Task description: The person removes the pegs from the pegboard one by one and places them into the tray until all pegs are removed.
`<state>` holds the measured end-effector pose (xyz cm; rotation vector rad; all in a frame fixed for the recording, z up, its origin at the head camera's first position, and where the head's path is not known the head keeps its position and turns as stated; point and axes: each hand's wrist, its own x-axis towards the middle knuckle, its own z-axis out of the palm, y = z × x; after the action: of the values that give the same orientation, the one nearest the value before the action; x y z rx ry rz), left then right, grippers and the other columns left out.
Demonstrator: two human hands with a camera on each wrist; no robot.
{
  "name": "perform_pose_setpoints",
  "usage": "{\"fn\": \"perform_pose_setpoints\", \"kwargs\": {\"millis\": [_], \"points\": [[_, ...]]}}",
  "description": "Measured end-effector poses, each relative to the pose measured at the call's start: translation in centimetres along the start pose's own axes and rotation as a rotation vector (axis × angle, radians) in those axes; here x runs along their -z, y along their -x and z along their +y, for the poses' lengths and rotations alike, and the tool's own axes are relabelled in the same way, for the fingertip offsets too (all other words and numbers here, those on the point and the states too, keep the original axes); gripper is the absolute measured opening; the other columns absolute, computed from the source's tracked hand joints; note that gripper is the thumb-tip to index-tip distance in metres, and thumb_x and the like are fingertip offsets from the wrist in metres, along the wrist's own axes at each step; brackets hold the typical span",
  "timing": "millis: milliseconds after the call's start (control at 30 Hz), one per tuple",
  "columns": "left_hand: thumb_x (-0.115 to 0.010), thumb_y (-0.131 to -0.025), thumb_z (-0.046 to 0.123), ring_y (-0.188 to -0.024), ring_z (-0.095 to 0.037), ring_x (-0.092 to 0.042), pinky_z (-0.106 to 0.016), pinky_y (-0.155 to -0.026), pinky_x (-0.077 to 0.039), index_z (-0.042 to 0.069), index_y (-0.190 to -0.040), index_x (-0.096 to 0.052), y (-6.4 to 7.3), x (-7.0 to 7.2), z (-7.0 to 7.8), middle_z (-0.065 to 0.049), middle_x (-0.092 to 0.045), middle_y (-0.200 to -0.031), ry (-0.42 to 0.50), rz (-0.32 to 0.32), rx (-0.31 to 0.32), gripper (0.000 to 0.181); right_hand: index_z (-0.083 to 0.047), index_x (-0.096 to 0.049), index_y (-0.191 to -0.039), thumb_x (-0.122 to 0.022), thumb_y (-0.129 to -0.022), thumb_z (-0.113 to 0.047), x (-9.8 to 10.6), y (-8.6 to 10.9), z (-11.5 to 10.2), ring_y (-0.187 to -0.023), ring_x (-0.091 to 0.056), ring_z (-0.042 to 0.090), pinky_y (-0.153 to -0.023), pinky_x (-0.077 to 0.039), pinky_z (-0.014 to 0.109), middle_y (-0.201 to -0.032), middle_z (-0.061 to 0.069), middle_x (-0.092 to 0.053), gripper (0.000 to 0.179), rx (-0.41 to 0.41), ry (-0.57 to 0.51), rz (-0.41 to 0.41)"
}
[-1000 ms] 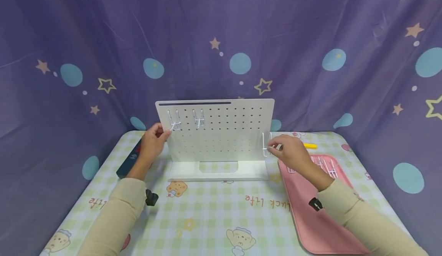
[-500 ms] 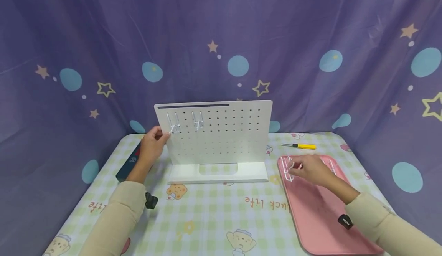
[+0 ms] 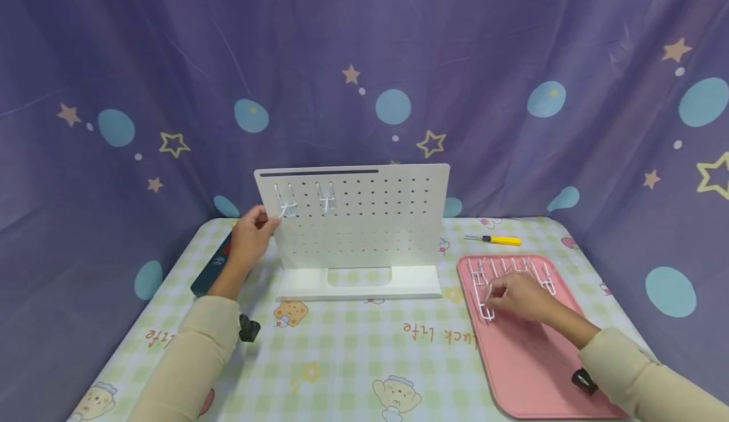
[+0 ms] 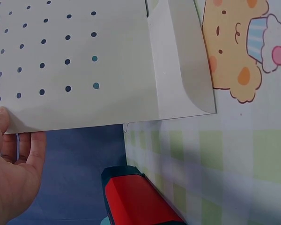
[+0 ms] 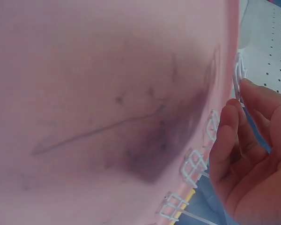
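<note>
A white pegboard [image 3: 364,238] stands on its base. My left hand [image 3: 250,235] grips its left edge, thumb in front and fingers behind, as the left wrist view shows. Two white wire pegboard hooks, one at the far left [image 3: 288,202] and one beside it [image 3: 326,198], hang in the upper holes. Over the pink tray [image 3: 529,371], my right hand [image 3: 515,295] pinches another white wire pegboard hook [image 5: 239,75] between thumb and fingers. Several more hooks [image 5: 194,166] lie in a row along the tray's far end, partly behind that hand.
Behind the tray lies a screwdriver [image 3: 501,240] with a yellow handle. A dark case with red [image 4: 136,199] sits left of the pegboard, partly behind my left forearm. A checked cloth [image 3: 342,359] covers the table, and a purple curtain [image 3: 319,42] hangs behind it.
My right hand has carried its hook from the pegboard's right edge down and right to the tray, then slightly toward me. My left hand keeps hold of the pegboard's edge.
</note>
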<state>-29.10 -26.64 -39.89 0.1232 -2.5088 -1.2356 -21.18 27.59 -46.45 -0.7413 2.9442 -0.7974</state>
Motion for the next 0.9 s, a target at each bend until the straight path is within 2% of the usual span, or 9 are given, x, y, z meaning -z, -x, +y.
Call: {"fn": "perform_pose_setpoints", "kwargs": {"millis": [233,667,900], "points": [[-0.063,-0.102,0.021,-0.096,-0.026,-0.061,-0.028,-0.080,-0.049,0.006,-0.119,-0.062,-0.08,0.02,-0.16,-0.016,-0.067,-0.113,-0.007,-0.003,0.011,0.023,-0.027,-0.074,-0.077,-0.084,-0.082,-0.027,-0.55,0.28,0.26,-0.064,-0.050,-0.005,-0.061,-0.043,0.021,-0.068,-0.019,-0.066,0.011,-0.001,-0.048,-0.047],[-0.063,-0.102,0.021,-0.094,-0.024,-0.060,-0.022,-0.075,-0.047,0.005,-0.117,-0.063,-0.11,-0.14,0.14,-0.016,-0.068,-0.111,-0.006,0.002,0.010,0.022,-0.030,-0.073,-0.075,-0.084,-0.082,-0.023,-0.95,0.56,0.65,-0.067,-0.052,-0.006,-0.065,-0.044,0.020,-0.069,-0.024,-0.066,0.014,0.001,-0.041,-0.075],[-0.063,-0.102,0.020,-0.091,-0.021,-0.059,-0.020,-0.072,-0.046,0.005,-0.116,-0.063,-0.10,-0.09,0.18,-0.016,-0.068,-0.110,-0.016,0.008,0.006,0.021,-0.027,-0.076,-0.081,-0.084,-0.082,-0.022,-0.73,0.52,0.48,-0.072,-0.055,-0.006,-0.066,-0.045,0.021,-0.076,-0.020,-0.071,0.009,0.011,-0.057,-0.099]]}}
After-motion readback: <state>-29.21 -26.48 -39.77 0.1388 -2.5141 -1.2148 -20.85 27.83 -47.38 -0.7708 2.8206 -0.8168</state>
